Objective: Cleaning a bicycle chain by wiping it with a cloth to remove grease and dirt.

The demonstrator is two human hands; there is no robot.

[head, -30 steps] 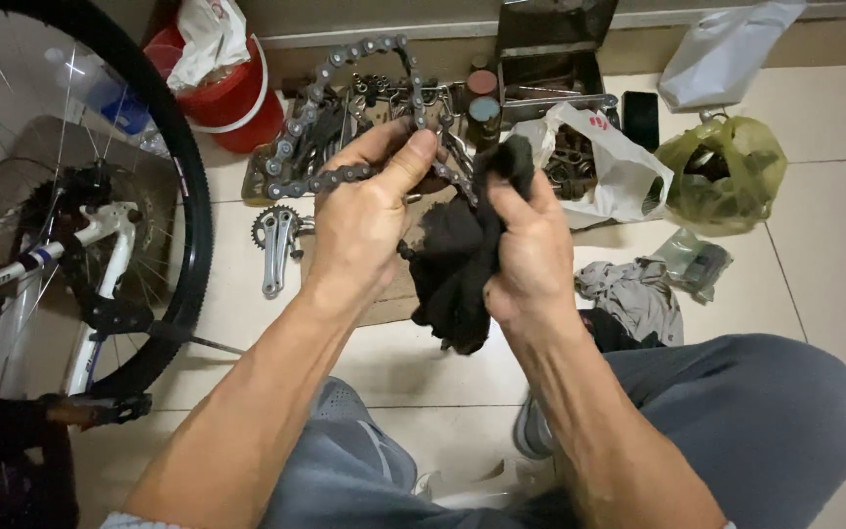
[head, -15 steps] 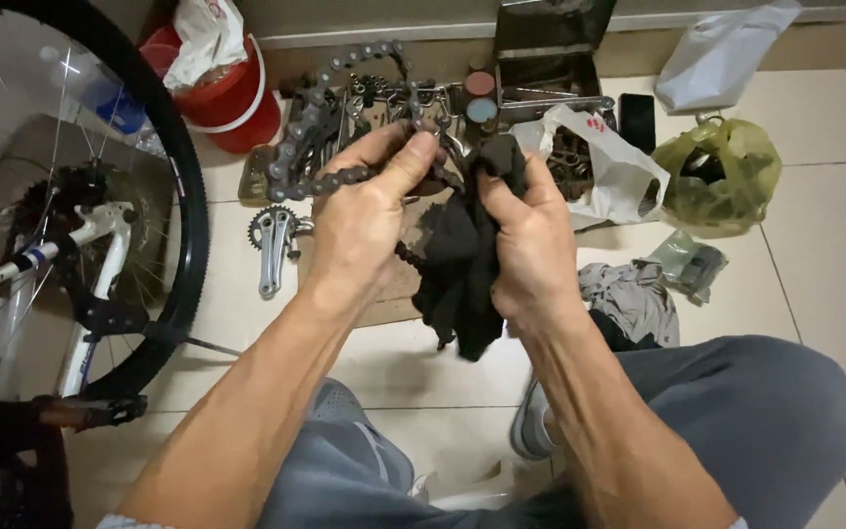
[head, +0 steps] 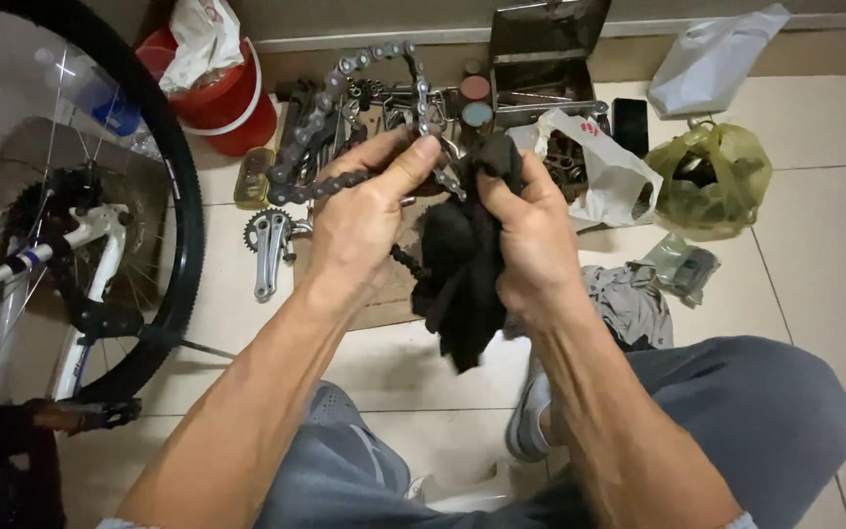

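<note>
Black, greasy cloth bunching inside the right hand at centre frame, fingers closing tight around it and around the run of bicycle chain passing through the fold. Left hand just beside it, pinching the chain between thumb and curled fingers, keeping the links taut. Chain looping up from the two hands toward the upper middle of the frame and arcing back down at left, links looking dull grey with dark grime in the gaps; a short length also dangling below the left palm. Judging by the cloth wrapping only one stretch of links, wiping seeming partway along, with most of the loop probably not yet passing through the rag; impossible telling from this view how clean the gripped section is. Lying on the tiled floor behind: a silver crank arm left of centre, a red bucket at upper left, an open metal toolbox at top centre, a green plastic bag at right. Bicycle wheel standing along the left edge.
</note>
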